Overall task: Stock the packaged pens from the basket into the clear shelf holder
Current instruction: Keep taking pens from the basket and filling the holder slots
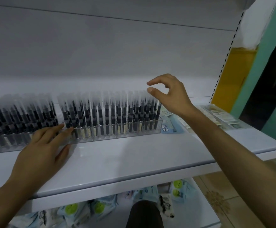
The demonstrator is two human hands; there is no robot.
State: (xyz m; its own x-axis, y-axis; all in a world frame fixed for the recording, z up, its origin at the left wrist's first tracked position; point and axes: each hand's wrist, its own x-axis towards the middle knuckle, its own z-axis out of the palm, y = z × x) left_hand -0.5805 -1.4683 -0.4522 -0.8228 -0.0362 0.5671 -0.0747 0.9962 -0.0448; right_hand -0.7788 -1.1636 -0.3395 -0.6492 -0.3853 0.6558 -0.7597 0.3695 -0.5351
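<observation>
On the shelf (134,155), the left hand (41,147) lays straight fingers against the holder (139,133); the right hand (171,96) hovers above the pens (111,112), thumb and forefinger parted, empty.

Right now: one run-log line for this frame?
left hand: fingers touching clear holder | right hand: empty, above packaged pens

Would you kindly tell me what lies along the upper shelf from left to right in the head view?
Clear plastic holder full of dark packaged pens → second clear holder of dark pens → light blue flat packet → stack of pale flat packets.
</observation>
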